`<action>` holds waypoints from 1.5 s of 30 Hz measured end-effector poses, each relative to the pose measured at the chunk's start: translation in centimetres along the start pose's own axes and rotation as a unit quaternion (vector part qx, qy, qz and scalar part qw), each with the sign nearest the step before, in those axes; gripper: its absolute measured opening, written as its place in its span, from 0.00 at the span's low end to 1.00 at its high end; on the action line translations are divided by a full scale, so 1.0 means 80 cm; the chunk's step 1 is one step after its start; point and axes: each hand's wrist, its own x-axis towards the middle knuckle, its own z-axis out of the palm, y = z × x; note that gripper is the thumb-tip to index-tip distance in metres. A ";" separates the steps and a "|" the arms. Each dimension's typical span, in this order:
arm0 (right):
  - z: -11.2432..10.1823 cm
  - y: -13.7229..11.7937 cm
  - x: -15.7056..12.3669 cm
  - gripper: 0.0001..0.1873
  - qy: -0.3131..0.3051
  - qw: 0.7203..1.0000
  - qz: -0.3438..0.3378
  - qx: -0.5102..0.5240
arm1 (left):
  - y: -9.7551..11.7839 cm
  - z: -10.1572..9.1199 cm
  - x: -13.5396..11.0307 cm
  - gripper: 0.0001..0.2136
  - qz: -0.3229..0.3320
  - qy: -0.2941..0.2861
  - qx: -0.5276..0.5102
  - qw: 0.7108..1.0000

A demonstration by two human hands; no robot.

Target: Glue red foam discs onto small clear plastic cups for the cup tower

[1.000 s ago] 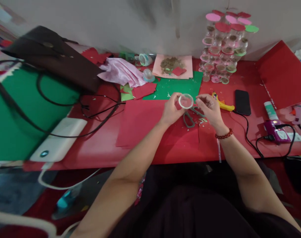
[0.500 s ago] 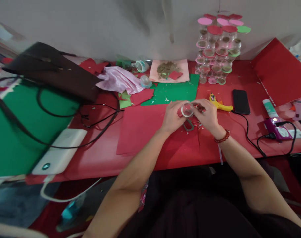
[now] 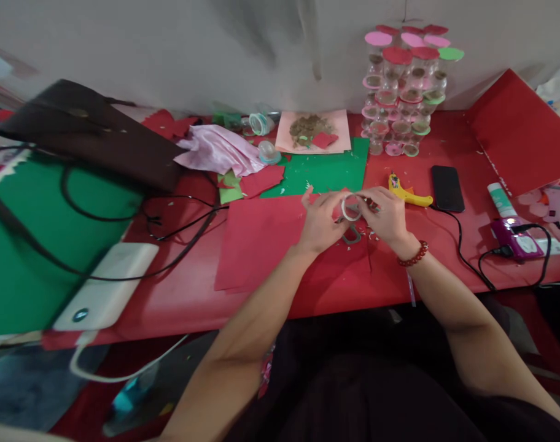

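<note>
Over the red table, both hands meet around a small round piece with a white rim (image 3: 351, 208); its middle looks see-through, and I cannot tell its exact kind. My left hand (image 3: 323, 222) grips its left side between thumb and fingers, with one finger raised. At its right edge, the closed fingers of my right hand (image 3: 385, 215) pinch the rim. A bead bracelet (image 3: 413, 253) circles my right wrist. Just beneath the hands lies a grey-green loop (image 3: 352, 234), like a scissors handle, among paper scraps. Red paper sheets (image 3: 261, 245) lie under and left of my left hand.
A yellow glue gun (image 3: 411, 194) and black phone (image 3: 448, 188) lie to the right. Behind stands a stack of clear cups with coloured discs (image 3: 397, 98). A dark bag (image 3: 96, 135), white power strip (image 3: 107, 285) and loose cables crowd the left.
The round piece has turned a little and shifted slightly right in my hands. A finger of my left hand has lifted away. The view has moved slightly.
</note>
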 end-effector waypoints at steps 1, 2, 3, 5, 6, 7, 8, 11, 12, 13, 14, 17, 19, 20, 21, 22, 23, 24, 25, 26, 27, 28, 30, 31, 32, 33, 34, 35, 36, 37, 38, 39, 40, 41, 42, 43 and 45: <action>0.000 0.000 0.000 0.09 -0.003 1.000 0.004 -0.006 | 0.000 0.000 0.000 0.17 0.004 0.004 0.004 1.000; 0.000 0.001 0.000 0.09 -0.007 1.000 0.009 -0.012 | 0.000 0.000 0.000 0.17 0.007 0.007 0.007 1.000; 0.000 0.002 0.000 0.10 -0.011 1.000 0.014 -0.020 | 0.000 0.000 -0.001 0.16 0.011 0.009 0.011 1.000; 0.001 0.004 0.000 0.10 -0.021 0.999 0.016 -0.040 | 0.000 0.001 -0.001 0.16 0.020 0.010 0.016 1.000; 0.002 0.005 -0.001 0.10 -0.026 0.998 0.014 -0.053 | 0.000 0.001 -0.001 0.15 0.023 0.011 0.017 1.000; 0.002 0.006 -0.002 0.10 -0.030 0.997 0.009 -0.066 | 0.000 0.001 -0.001 0.16 0.026 0.013 0.017 0.999; 0.003 0.007 -0.002 0.10 -0.034 0.996 0.003 -0.080 | 0.000 0.002 -0.001 0.16 0.027 0.015 0.016 0.999; 0.006 0.010 -0.005 0.10 -0.044 0.993 -0.010 -0.109 | 0.000 0.003 -0.001 0.15 0.025 0.018 0.011 0.999; 0.007 0.010 -0.005 0.10 -0.044 0.993 -0.012 -0.112 | 0.000 0.004 -0.001 0.15 0.024 0.017 0.009 1.000; 0.008 0.010 -0.006 0.10 -0.042 0.993 -0.013 -0.113 | 0.000 0.005 -0.001 0.15 0.021 0.016 0.009 1.000; 0.009 0.011 -0.006 0.10 -0.040 0.993 -0.013 -0.113 | -0.001 0.005 -0.001 0.15 0.018 0.014 0.008 1.000; 0.011 0.010 -0.005 0.10 -0.035 0.993 -0.002 -0.110 | -0.001 0.006 -0.002 0.16 0.011 0.005 0.002 1.000; 0.010 0.010 -0.004 0.09 -0.034 0.995 0.017 -0.095 | -0.001 0.005 -0.002 0.16 0.008 -0.001 -0.002 1.000; 0.010 0.009 -0.004 0.08 -0.033 0.996 0.029 -0.077 | -0.001 0.004 -0.002 0.16 0.005 -0.003 -0.005 1.000; 0.009 0.009 -0.003 0.08 -0.030 0.997 0.041 -0.054 | 0.000 0.003 -0.002 0.17 0.001 -0.006 -0.008 1.000; 0.008 0.009 -0.002 0.08 -0.026 0.998 0.052 -0.025 | 0.001 0.001 -0.001 0.17 -0.004 -0.009 -0.012 1.000; 0.007 0.008 0.000 0.08 -0.021 0.998 0.063 0.004 | 0.002 -0.001 -0.001 0.18 -0.009 -0.012 -0.015 1.000; 0.005 0.007 0.001 0.08 -0.018 0.997 0.073 0.029 | 0.002 -0.002 0.000 0.18 -0.015 -0.015 -0.018 1.000; 0.003 0.005 0.002 0.08 -0.017 0.995 0.082 0.049 | 0.003 -0.004 0.001 0.18 -0.020 -0.018 -0.019 0.999; 0.002 0.004 0.003 0.08 -0.020 0.994 0.087 0.062 | 0.003 -0.005 0.001 0.19 -0.024 -0.021 -0.019 0.999; 0.000 0.002 0.005 0.09 -0.027 0.993 0.089 0.068 | 0.003 -0.006 0.002 0.19 -0.027 -0.024 -0.018 0.999; -0.002 0.000 0.005 0.09 -0.036 0.993 0.087 0.068 | 0.003 -0.007 0.002 0.19 -0.029 -0.026 -0.017 0.999; -0.004 -0.003 0.006 0.09 -0.048 0.994 0.079 0.058 | 0.002 -0.007 0.003 0.19 -0.031 -0.027 -0.017 0.999; -0.004 -0.005 0.007 0.08 -0.048 0.995 0.075 0.052 | 0.002 -0.007 0.003 0.19 -0.029 -0.026 -0.019 0.999; -0.005 -0.005 0.007 0.08 -0.046 0.995 0.072 0.046 | 0.001 -0.007 0.003 0.19 -0.027 -0.024 -0.023 0.999; -0.005 -0.006 0.007 0.07 -0.043 0.996 0.070 0.043 | 0.000 -0.006 0.002 0.18 -0.023 -0.021 -0.027 0.999; -0.005 -0.006 0.006 0.07 -0.041 0.996 0.069 0.042 | -0.001 -0.005 0.002 0.18 -0.019 -0.016 -0.032 0.999; -0.005 -0.006 0.006 0.08 -0.043 0.996 0.070 0.043 | -0.003 -0.005 0.002 0.18 -0.014 -0.012 -0.036 0.999; -0.006 -0.005 0.007 0.08 -0.046 0.995 0.073 0.046 | -0.004 -0.004 0.002 0.17 -0.009 -0.007 -0.039 0.999; -0.006 -0.004 0.007 0.09 -0.051 0.994 0.077 0.051 | -0.005 -0.004 0.002 0.17 -0.003 -0.003 -0.041 0.999; -0.006 -0.004 0.007 0.09 -0.056 0.993 0.082 0.056 | -0.006 -0.005 0.002 0.16 0.002 0.000 -0.042 0.999; -0.007 -0.003 0.007 0.10 -0.061 0.993 0.087 0.059 | -0.006 -0.005 0.002 0.15 0.006 0.001 -0.041 0.999; -0.007 -0.002 0.007 0.10 -0.064 0.992 0.088 0.059 | -0.007 -0.006 0.003 0.15 0.010 0.001 -0.039 0.999; -0.007 -0.002 0.007 0.10 -0.067 0.993 0.084 0.054 | -0.007 -0.007 0.003 0.15 0.013 -0.001 -0.036 0.999; -0.008 -0.001 0.007 0.10 -0.070 0.994 0.076 0.042 | -0.007 -0.008 0.004 0.15 0.016 -0.003 -0.034 0.999; -0.008 0.000 0.007 0.10 -0.073 0.995 0.065 0.025 | -0.007 -0.009 0.004 0.15 0.019 -0.006 -0.032 0.999; -0.007 0.001 0.006 0.09 -0.078 0.996 0.042 -0.017 | -0.007 -0.010 0.004 0.14 0.028 -0.011 -0.027 0.999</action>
